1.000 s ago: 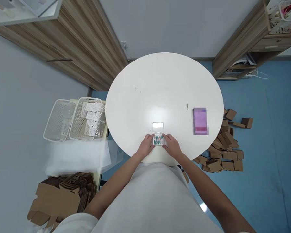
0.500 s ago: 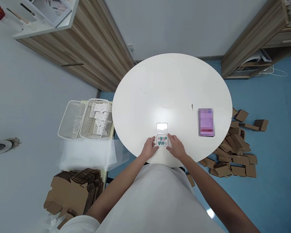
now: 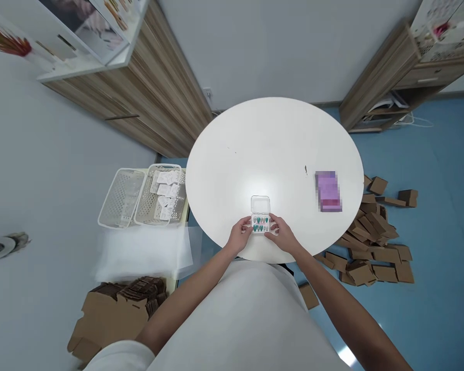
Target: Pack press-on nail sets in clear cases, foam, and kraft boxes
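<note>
Item one: a small, clear plastic, rectangular case (image 3: 260,224) with a hinged transparent lid (image 3: 260,204), near the person's edge of the table, lid open and lying away from the person. Contents: two rows of small, teal and pale, nail-shaped pieces (image 3: 260,228); finer detail too small to tell.

Hands: left hand (image 3: 239,235) at the case's left side, right hand (image 3: 284,236) at its right, both with bent fingers, holding the case between them. Whether the case is lifted slightly or rests on the surface, cannot tell.

Step in hand, as judged: steadying or positioning the open case. Next move, as judged: calls for an even hold from both sides, case kept level, since the raised lid leaves the pieces uncovered.

Support: one white, smooth, oval table (image 3: 274,134). On it, to the right and well apart from the case: one purple, rectangular, pixelated object (image 3: 328,191), markings unreadable.

Left of the table: two white, perforated plastic baskets (image 3: 162,166) side by side, the nearer to the table holding white printed slips (image 3: 165,191); translucent, whitish sheets (image 3: 143,252); a stack of flat, brown cardboard blanks (image 3: 112,319).

Right of the table: a loose heap of brown cardboard boxes (image 3: 384,255) on the blue floor (image 3: 436,221).

Beyond: one wood-grain cabinet (image 3: 158,87), at left.
</note>
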`<action>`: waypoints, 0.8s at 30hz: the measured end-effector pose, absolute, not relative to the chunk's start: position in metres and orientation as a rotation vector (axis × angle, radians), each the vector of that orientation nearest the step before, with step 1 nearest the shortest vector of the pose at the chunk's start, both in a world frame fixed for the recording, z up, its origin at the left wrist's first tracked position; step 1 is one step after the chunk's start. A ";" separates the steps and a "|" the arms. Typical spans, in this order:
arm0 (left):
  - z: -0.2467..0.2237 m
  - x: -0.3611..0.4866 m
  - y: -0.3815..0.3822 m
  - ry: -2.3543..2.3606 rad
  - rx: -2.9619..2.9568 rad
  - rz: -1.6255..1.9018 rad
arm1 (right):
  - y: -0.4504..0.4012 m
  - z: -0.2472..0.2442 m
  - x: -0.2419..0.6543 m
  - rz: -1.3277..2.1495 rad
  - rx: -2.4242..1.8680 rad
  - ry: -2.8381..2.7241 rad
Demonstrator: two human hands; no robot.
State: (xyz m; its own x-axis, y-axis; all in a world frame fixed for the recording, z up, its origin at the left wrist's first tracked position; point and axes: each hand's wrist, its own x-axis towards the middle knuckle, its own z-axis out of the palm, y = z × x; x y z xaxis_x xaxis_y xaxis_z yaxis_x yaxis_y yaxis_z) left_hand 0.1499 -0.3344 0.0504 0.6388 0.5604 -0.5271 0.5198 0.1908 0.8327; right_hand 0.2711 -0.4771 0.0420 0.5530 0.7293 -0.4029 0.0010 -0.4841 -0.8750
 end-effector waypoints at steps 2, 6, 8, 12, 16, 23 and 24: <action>0.062 0.143 -0.328 0.900 1.400 0.069 | -0.472 0.054 0.261 0.988 -1.791 -0.477; 0.083 0.126 -0.315 0.814 1.253 0.075 | -0.464 0.081 0.240 0.943 -1.577 -0.319; 0.093 0.116 -0.308 0.777 1.197 0.073 | -0.461 0.092 0.231 0.923 -1.504 -0.276; 0.111 0.096 -0.298 0.699 1.141 0.050 | -0.454 0.110 0.216 0.975 -1.417 -0.137; 0.125 0.079 -0.290 0.608 1.104 0.039 | -0.442 0.129 0.207 1.066 -1.314 -0.109; 0.145 0.061 -0.277 0.527 0.929 -0.086 | -0.433 0.150 0.185 0.994 -1.272 -0.124; 0.147 0.060 -0.276 0.524 0.911 -0.103 | -0.435 0.151 0.183 0.984 -1.259 -0.130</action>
State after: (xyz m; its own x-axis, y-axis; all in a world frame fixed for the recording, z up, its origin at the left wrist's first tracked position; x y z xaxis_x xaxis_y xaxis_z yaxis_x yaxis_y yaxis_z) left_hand 0.0602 -0.2759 0.1469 0.8704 0.1327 -0.4741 0.3017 0.6173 0.7266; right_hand 0.1830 -0.4346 0.1513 0.6045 0.6790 -0.4167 -0.5479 -0.0253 -0.8361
